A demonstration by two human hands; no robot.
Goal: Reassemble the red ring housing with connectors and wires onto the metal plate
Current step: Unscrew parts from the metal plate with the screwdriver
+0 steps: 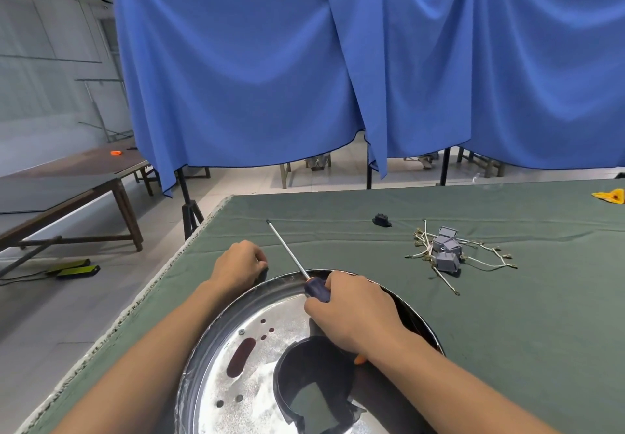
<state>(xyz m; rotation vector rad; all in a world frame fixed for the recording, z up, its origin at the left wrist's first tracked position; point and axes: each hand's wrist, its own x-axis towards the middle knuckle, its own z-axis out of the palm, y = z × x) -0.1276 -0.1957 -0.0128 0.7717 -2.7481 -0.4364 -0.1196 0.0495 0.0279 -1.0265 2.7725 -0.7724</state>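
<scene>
A round shiny metal plate (236, 379) with holes and a large central opening lies on the green table at the near edge. My right hand (351, 312) grips the blue handle of a long screwdriver (291, 251) over the plate, its shaft pointing away to the upper left. My left hand (238, 264) is curled at the plate's far left rim, holding something small and dark that I cannot make out. Several grey connectors with pale wires (446, 251) lie in a heap to the right. No red ring is plainly visible.
A small black part (381, 220) sits further back on the green table cloth (507, 332). A yellow-orange item (610, 196) lies at the far right edge. Blue curtains (304, 78) hang behind. The table's left edge (142, 298) drops to the floor.
</scene>
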